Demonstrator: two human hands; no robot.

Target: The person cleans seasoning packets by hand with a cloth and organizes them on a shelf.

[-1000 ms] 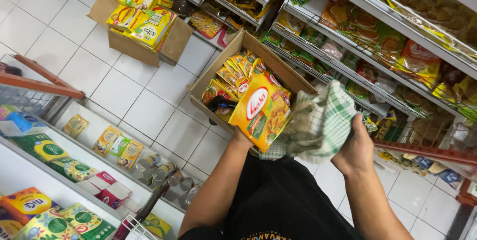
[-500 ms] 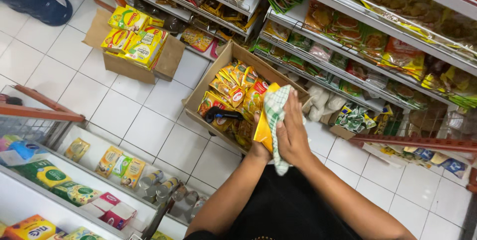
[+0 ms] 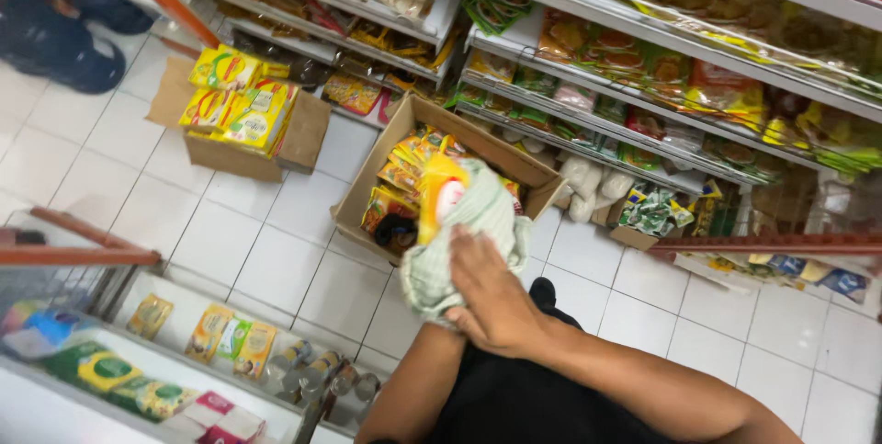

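A yellow snack packet with a red and white mark is held up over an open cardboard box full of similar packets. A green and white checked cloth is wrapped over the packet's lower half. My right hand lies flat on the cloth and presses it against the packet. My left forearm runs up under the cloth; the left hand itself is hidden behind it, at the packet's bottom.
A second cardboard box with yellow packs stands on the white tiled floor to the left. Stocked shelves run along the far side. Another person's legs are at the top left. A low shelf with packets and cans is nearby.
The right hand and cloth have slid down from the packet's side to its lower half, uncovering the top. The view has tilted slightly.
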